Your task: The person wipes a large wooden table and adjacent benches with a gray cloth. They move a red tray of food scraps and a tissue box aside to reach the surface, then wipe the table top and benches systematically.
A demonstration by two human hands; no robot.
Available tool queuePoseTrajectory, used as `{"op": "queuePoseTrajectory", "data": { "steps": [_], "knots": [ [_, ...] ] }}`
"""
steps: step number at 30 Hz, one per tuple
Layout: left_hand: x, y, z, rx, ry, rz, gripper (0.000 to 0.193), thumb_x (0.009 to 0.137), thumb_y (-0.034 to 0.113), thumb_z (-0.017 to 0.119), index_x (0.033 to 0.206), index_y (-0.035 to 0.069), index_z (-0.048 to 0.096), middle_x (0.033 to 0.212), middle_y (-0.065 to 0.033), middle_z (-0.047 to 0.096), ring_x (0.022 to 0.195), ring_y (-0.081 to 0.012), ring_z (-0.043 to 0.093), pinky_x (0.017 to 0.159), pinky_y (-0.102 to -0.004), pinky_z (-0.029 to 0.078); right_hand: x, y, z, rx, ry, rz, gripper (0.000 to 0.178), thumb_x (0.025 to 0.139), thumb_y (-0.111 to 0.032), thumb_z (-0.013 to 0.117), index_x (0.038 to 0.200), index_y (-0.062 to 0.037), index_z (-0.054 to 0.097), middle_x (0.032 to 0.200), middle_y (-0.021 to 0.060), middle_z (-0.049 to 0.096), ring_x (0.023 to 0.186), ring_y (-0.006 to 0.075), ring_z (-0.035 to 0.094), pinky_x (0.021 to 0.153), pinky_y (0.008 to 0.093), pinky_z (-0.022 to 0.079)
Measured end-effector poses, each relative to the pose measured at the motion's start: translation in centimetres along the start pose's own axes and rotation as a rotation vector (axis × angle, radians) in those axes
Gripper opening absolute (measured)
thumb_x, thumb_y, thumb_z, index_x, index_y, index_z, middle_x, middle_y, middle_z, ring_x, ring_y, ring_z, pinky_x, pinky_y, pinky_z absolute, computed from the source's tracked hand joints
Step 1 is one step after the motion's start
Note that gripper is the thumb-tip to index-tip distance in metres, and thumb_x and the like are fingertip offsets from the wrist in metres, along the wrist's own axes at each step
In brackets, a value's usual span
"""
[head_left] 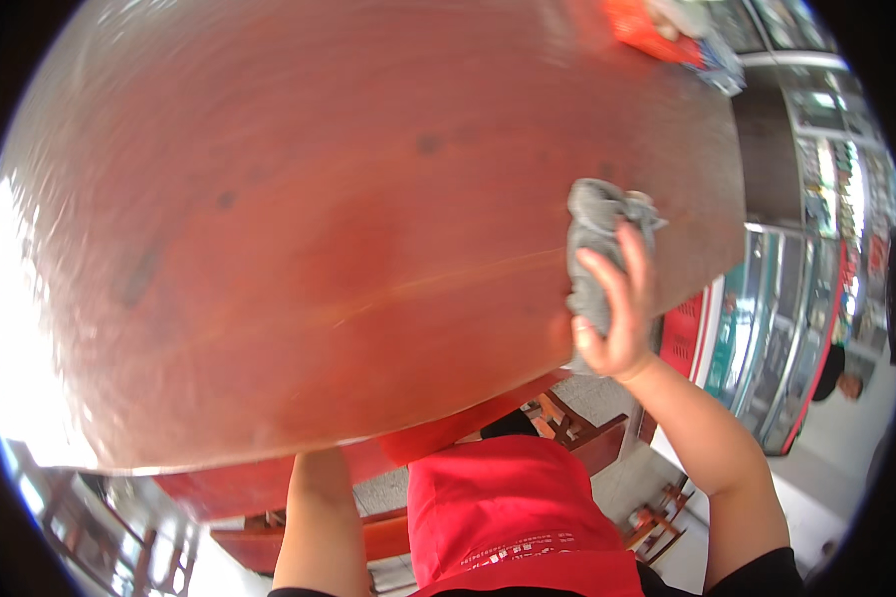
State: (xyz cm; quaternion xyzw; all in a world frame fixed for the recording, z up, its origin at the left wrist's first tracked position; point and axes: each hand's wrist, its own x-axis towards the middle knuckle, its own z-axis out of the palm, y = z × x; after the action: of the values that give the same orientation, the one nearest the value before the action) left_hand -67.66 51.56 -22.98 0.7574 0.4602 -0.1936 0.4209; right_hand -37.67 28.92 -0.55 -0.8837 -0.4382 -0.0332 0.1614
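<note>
My right hand presses a crumpled grey cloth down on a reddish-brown tabletop, near its right edge. The fingers lie over the cloth and point away from me. Only the forearm of my left arm shows. It runs up to the near edge of the table, and the hand itself is hidden below the top. The tabletop has a glossy surface with a few dark spots and a pale line across it.
At the far right corner of the table lie an orange-red bag and other packaging. Beyond the right side stand a glass-fronted display cabinet and a red crate. Wooden seats are below the near edge. A person is at the far right.
</note>
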Motion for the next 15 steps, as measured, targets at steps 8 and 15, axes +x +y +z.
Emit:
{"op": "queuePoseTrajectory", "data": {
  "steps": [8, 15],
  "knots": [
    [5.9, 0.5, 0.4, 0.200, -0.009, -0.040, 0.034, 0.083, 0.034, 0.046, 0.108, 0.012, 0.056, 0.110, -0.0136, 0.056, 0.104, -0.0283, 0.050, 0.086, -0.0387, 0.040, -0.3, 0.2, 0.6, 0.049, 0.028, 0.045, 0.057, 0.056, -0.027, 0.057, 0.112, -0.0161, 0.055, 0.130, 0.0175, 0.035, 0.117, 0.0353, 0.036, 0.091, 0.0453, 0.028],
    [8.1, 0.5, 0.6, 0.265, 0.001, -0.053, 0.033, 0.083, 0.033, 0.048, 0.107, 0.012, 0.057, 0.108, -0.0135, 0.056, 0.102, -0.0285, 0.051, 0.084, -0.0388, 0.041, -0.7, 0.6, 0.5, 0.008, 0.060, 0.022, 0.061, 0.057, -0.028, 0.059, 0.116, -0.0166, 0.051, 0.131, 0.0169, 0.033, 0.118, 0.0351, 0.033, 0.091, 0.0469, 0.027]
  ]
}}
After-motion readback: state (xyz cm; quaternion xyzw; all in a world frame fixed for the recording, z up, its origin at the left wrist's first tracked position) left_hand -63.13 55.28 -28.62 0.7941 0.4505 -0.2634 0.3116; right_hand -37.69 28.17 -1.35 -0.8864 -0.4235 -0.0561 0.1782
